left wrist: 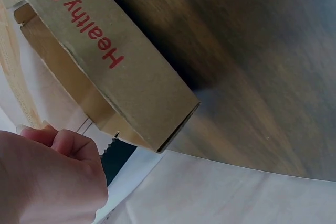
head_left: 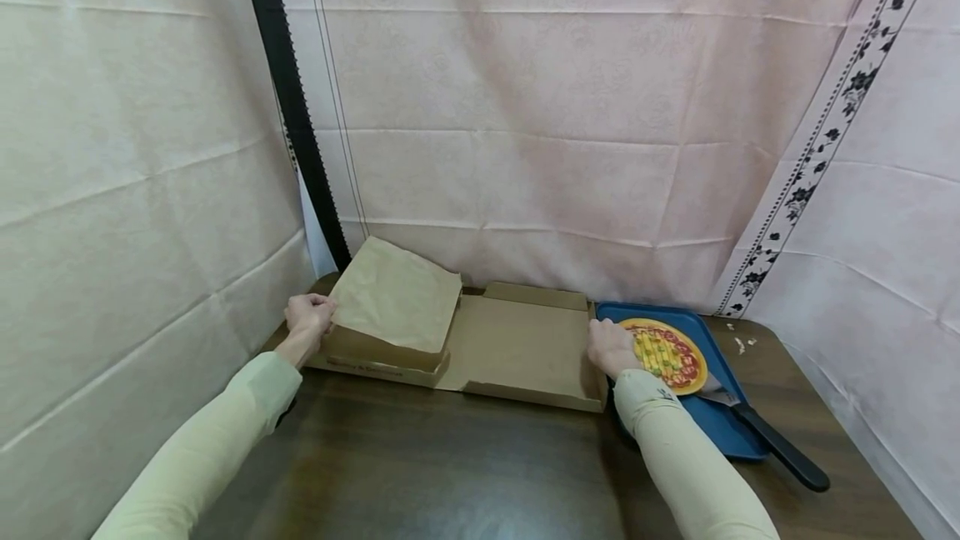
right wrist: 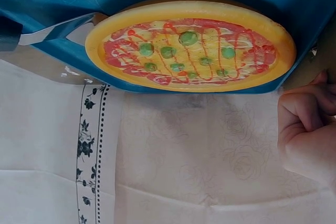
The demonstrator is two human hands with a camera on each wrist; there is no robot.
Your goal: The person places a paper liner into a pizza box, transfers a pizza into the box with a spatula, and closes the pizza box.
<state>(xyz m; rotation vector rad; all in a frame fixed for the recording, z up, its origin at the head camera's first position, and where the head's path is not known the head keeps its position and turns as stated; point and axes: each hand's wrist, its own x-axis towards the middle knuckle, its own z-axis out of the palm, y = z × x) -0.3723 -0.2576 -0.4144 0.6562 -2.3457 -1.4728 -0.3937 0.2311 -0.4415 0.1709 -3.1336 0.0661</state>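
An open cardboard pizza box (head_left: pixel 517 340) lies on the table, its base to the left and its lid spread to the right. Over the base, a tilted sheet of brown paper (head_left: pixel 397 294) hides most of the inside. My left hand (head_left: pixel 309 323) pinches the sheet's left edge between thumb and fingers; the left wrist view shows this hand (left wrist: pixel 52 174) beside the box's printed side wall (left wrist: pixel 105 51). At the lid's right edge, my right hand (head_left: pixel 613 348) grips the cardboard with curled fingers; its fingertips are partly hidden. In the right wrist view, that hand (right wrist: pixel 310 124) is beyond the pizza.
Right of the box, a blue tray (head_left: pixel 720 432) carries a round pizza (head_left: pixel 667 357) with a yellow crust. A pizza server (head_left: pixel 780 444) has its blade by the pizza and its black handle over the tray's edge. Pale cloth curtains (head_left: pixel 525 107) surround the table.
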